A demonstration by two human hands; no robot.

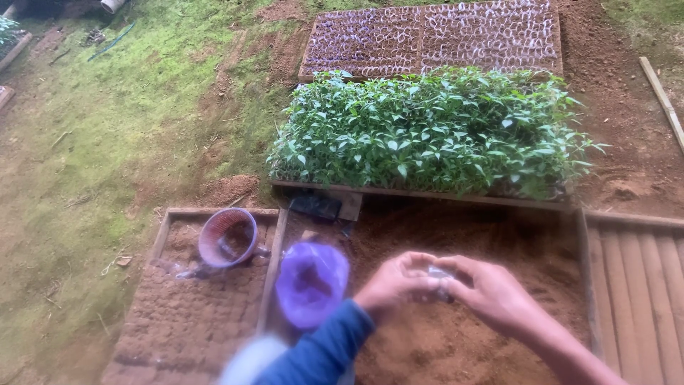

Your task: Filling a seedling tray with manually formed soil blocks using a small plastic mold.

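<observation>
Pinching a small clear plastic seedling bag (439,274) between both sets of fingers, the left hand (394,285) and right hand (495,294) meet above the loose brown soil bed (456,342), near its middle. Thin film could slip or tear if pulled unevenly. Wrists angle inward, fingertips touching.

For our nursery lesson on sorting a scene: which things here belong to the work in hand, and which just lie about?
In hand:
left hand
right hand
small clear plastic bag, pinched between both
loose brown soil bed

Lying about:
pink mesh plastic basket
purple plastic container
tray of green seedlings
</observation>
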